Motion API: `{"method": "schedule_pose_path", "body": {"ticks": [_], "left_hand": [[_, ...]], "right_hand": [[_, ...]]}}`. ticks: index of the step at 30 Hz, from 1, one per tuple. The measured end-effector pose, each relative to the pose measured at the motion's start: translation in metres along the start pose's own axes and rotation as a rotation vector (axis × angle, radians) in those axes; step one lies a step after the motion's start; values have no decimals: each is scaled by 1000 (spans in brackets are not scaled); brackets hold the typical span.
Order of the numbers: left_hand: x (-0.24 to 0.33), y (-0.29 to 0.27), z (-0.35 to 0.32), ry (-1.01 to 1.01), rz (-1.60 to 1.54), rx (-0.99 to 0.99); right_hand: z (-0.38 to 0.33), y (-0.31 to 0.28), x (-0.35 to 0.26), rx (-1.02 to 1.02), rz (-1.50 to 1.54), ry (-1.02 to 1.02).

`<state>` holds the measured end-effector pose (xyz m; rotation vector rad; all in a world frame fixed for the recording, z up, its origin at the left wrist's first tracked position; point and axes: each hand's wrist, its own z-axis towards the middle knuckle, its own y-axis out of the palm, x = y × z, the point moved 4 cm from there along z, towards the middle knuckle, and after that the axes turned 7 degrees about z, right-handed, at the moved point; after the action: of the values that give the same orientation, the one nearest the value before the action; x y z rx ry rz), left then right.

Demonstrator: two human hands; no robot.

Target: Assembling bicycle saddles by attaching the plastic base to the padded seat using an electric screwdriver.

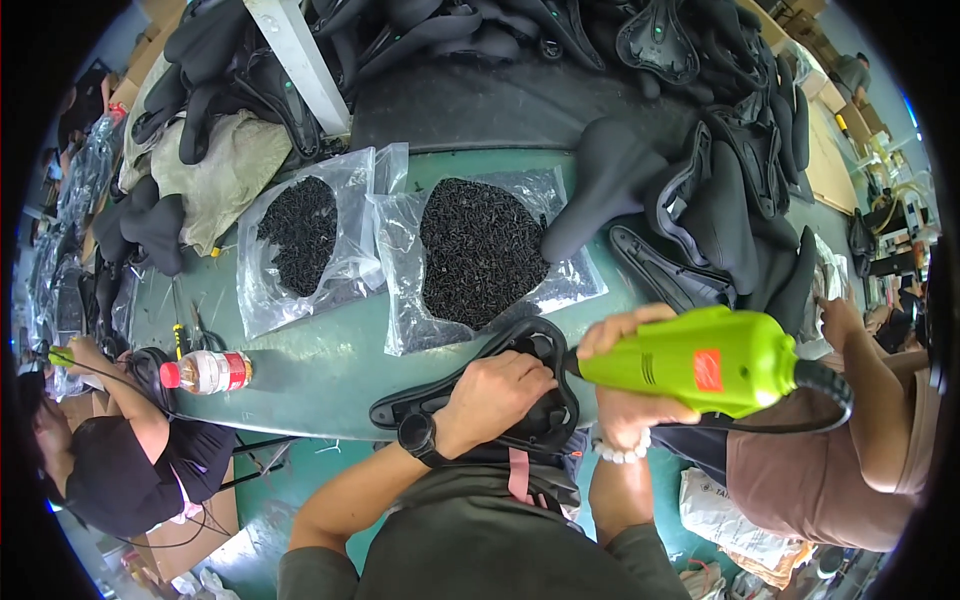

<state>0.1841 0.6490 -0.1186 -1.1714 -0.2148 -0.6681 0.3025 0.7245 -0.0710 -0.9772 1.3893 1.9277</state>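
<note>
An upturned black bicycle saddle [398, 408] lies at the near edge of the green table, its hollow underside facing up. My left hand [495, 400], a black watch on its wrist, rests over it with the fingers curled and pressed together. What those fingertips pinch, if anything, is hidden. In my right hand [628, 408] is a lime-green electric screwdriver [690, 362], held level, its dark tip pointing left at the saddle beside my left fingertips. A black cord leaves its back end. A beaded bracelet circles my right wrist.
Beyond the saddle lie two clear plastic bags [400, 310] of small black screw-like pieces [478, 250]. More black saddles [610, 185] pile up right and behind. A red-capped bottle [208, 372] and pliers [203, 325] lie left. Co-workers sit at both sides, the right one's arm [880, 400] close by.
</note>
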Motion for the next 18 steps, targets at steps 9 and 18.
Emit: {"method": "schedule_pose_path", "body": {"ticks": [9, 18], "left_hand": [[14, -1, 14, 151, -11, 65], [7, -11, 0, 172, -53, -109]], "right_hand": [[-29, -1, -36, 112, -46, -141], [-73, -31, -39, 124, -1, -48]]}}
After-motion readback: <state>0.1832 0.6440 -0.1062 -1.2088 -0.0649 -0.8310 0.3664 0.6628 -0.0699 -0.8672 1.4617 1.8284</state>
